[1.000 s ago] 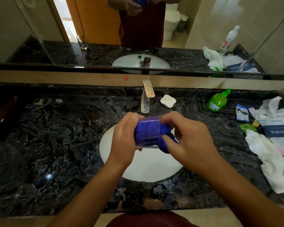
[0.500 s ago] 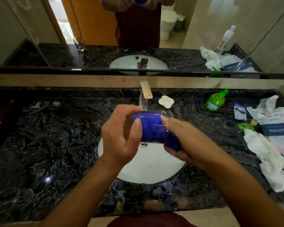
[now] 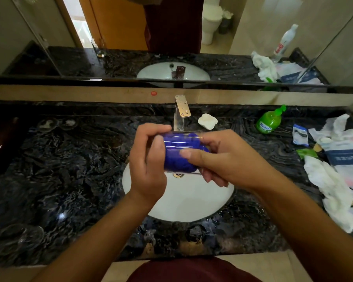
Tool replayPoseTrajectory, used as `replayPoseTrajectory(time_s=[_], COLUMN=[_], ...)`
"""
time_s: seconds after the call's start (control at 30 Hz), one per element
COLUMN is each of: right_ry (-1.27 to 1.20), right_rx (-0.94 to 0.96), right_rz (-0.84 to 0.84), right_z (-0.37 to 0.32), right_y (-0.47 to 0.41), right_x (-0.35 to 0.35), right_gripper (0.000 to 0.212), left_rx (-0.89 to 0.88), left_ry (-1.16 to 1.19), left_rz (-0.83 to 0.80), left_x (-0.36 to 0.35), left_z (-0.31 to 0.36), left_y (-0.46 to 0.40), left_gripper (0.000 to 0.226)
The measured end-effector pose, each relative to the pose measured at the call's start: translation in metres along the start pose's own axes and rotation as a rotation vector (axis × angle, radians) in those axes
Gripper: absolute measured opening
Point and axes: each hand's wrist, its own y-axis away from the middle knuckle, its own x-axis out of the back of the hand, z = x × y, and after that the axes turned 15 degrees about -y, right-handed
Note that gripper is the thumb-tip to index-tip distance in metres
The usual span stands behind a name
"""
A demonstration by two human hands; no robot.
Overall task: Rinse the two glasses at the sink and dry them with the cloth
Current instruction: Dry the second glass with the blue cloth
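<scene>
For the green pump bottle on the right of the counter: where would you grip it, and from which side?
Grip the green pump bottle around its round body, below the pump head, coming from the sink side. It looks upright; a blue-and-white packet and crumpled white cloths crowd its right, while the counter towards the faucet is open.

Glass (image 3: 181, 151) with blue cloth (image 3: 177, 159) stuffed inside has risen from low over the sink (image 3: 183, 202) to nearer the faucet (image 3: 181, 112). Left hand (image 3: 149, 159) regripped: a second ago it cupped the glass's left end, fingers wrapped over; now the thumb lies across the near side. Right hand (image 3: 228, 161) rolled over, thumb now on the glass wall, less cloth sticking out past the palm.
</scene>
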Motion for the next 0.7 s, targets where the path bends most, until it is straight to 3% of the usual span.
replayPoseTrajectory(time_s=[0.1,0.23,0.33,0.4,0.5,0.6,0.7], right_ry=[0.413,0.983,1.164,1.045,0.514,0.276,-0.010], right_rx=[0.190,0.519,0.654,0.610,0.401,0.154,-0.142], right_rz=[0.109,0.055,0.019,0.079,0.259,0.380,0.219], right_z=[0.011,0.031,0.030,0.026,0.023,0.023,0.020], right_y=[0.001,0.003,0.001,0.000,0.004,0.004,-0.004], right_x=[-0.002,0.002,0.014,0.019,0.014,0.007,0.005], right_gripper=[0.032,0.043,0.048,0.045,0.032,0.011,0.027], left_rx=[0.274,0.899,1.071,1.070,0.998,0.566,0.206], left_ry=[0.076,0.187,0.395,0.521,0.383,0.058,-0.083], left_rz=[-0.091,-0.385,-0.544,-0.504,-0.239,-0.057,-0.013], left_x=[-0.001,-0.002,-0.003,-0.007,-0.012,-0.007,0.000], left_z=[-0.004,-0.006,-0.009,-0.008,-0.006,-0.006,-0.010], left_y=[-0.006,-0.017,-0.017,-0.015,-0.012,-0.007,0.002], left_gripper=[0.030,0.030,0.033,0.038,0.034,0.026,0.022])
